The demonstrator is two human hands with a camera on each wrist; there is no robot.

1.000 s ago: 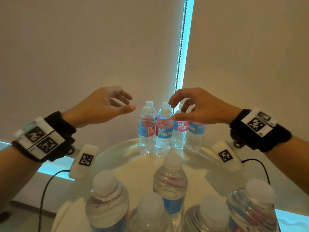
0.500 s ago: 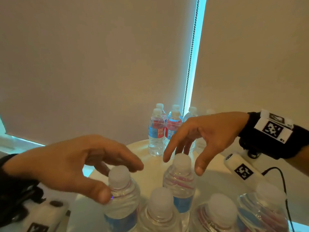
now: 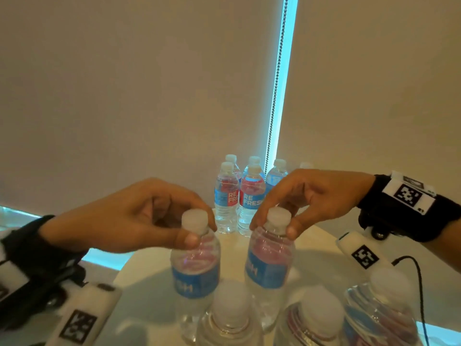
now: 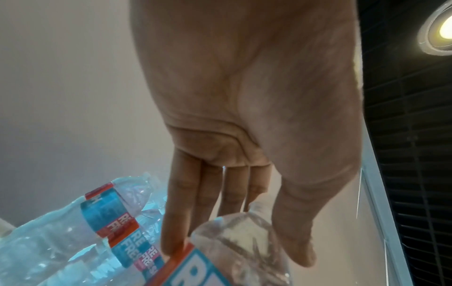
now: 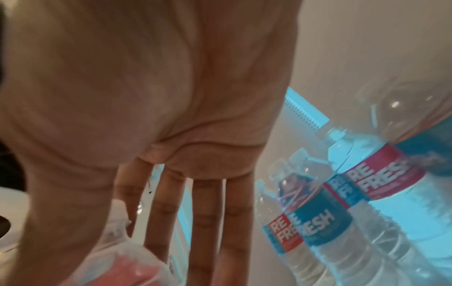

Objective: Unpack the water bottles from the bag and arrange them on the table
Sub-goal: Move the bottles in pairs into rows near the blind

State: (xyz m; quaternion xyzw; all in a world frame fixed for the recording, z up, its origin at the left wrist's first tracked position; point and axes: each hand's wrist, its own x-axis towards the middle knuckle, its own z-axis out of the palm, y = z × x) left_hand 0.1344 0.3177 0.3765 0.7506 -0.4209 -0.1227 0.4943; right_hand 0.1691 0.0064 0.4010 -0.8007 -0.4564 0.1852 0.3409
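Observation:
Two clear water bottles with blue and red labels stand out from the near group. My left hand (image 3: 199, 232) pinches the neck of the left bottle (image 3: 195, 265) just under its white cap. My right hand (image 3: 273, 227) pinches the neck of the right bottle (image 3: 269, 263) the same way. In the left wrist view the fingers (image 4: 176, 222) and thumb close round the bottle's shoulder (image 4: 244, 247). The right wrist view has the fingers (image 5: 208, 222) round a bottle top (image 5: 127, 267). Several bottles (image 3: 239, 196) stand grouped at the far edge of the round white table (image 3: 314, 243).
More bottles (image 3: 229, 315) crowd the near edge, right below my hands; no bag shows. Beige roller blinds with a bead chain (image 3: 274, 96) hang behind the table. A white tagged device (image 3: 361, 253) with a black cable (image 3: 420, 283) hangs by my right wrist, another (image 3: 79, 320) by my left.
Both hands dropped from the far group of bottles to the near ones and closed on two bottle necks. Those two bottles now sit higher than half a second ago.

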